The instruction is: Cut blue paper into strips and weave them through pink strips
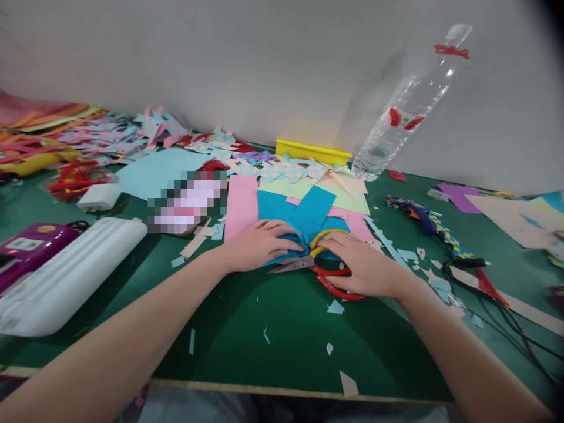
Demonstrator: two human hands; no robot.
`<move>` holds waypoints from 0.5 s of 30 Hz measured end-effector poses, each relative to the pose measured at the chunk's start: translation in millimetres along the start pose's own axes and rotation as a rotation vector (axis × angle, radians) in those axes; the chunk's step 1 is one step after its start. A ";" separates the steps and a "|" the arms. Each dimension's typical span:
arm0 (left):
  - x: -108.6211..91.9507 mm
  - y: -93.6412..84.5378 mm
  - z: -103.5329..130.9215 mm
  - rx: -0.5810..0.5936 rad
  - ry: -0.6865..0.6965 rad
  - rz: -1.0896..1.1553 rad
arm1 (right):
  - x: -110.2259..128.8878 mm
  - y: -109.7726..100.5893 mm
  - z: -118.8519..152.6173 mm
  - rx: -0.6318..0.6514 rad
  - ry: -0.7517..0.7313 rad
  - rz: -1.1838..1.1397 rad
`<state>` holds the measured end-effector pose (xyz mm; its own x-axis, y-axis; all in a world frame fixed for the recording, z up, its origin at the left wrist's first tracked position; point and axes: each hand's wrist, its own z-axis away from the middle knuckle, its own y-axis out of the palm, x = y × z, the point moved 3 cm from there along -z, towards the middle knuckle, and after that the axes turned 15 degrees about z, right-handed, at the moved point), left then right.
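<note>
One pair of scissors (304,262), with one yellow and one red handle, is held near the middle of the tabletop (247,329). Its visible blade is pointed at the left edge, its long axis lying roughly parallel to the front edge. The handles are spread apart, and the fingers of the right hand (361,264) are curled around them. Blue paper (315,205), its pieces not countable, is covered partly by the left hand (264,244), laid palm down with fingers close together; whether anything is pinched cannot be told. One bottle (409,106) and one yellow tray (312,151) are seen at the back edge.
</note>
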<state>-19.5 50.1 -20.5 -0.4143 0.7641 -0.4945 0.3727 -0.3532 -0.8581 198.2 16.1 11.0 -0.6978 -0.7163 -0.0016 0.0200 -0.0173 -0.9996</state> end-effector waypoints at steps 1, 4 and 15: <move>0.6 -0.1 -0.1 0.001 -0.004 0.002 | 0.7 -0.2 -0.2 -0.001 -0.001 0.006; 1.5 0.1 -0.1 0.003 -0.004 0.006 | 1.5 -0.6 0.2 0.004 -0.002 0.030; 2.7 0.3 -0.1 -0.020 0.006 0.019 | 6.2 -2.9 -2.0 -0.026 -0.010 -0.028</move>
<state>-20.5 52.1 -22.2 -0.4021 0.7606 -0.5097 0.3968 -0.3570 -0.8457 192.4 13.1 13.8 -0.6909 -0.7224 0.0268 -0.0181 -0.0198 -0.9996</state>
